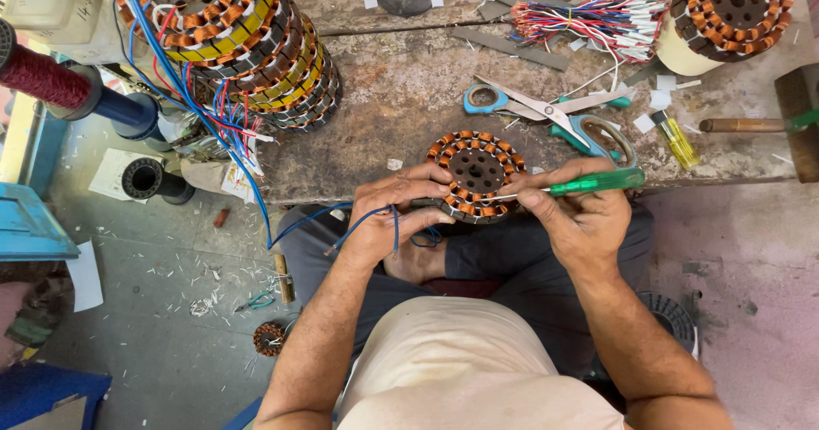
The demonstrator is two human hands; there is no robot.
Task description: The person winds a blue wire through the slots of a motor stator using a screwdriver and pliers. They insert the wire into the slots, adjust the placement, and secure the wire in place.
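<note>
Hands [401, 212] work a wound stator [476, 174] at a scarred, littered workbench [401, 97].

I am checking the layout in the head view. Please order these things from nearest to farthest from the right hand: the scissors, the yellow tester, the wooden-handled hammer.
From the right hand:
1. Scissors, on the bench just above the hand.
2. Yellow tester, up and to the right.
3. Wooden-handled hammer, at the far right edge.

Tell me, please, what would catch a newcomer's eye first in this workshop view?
At centre, the left hand steadies a round copper-wound motor stator at the edge of the worn workbench, while the right hand works it with a green-handled screwdriver. A tall stack of similar wound stators trailing blue and red wires rises at upper left.
</note>
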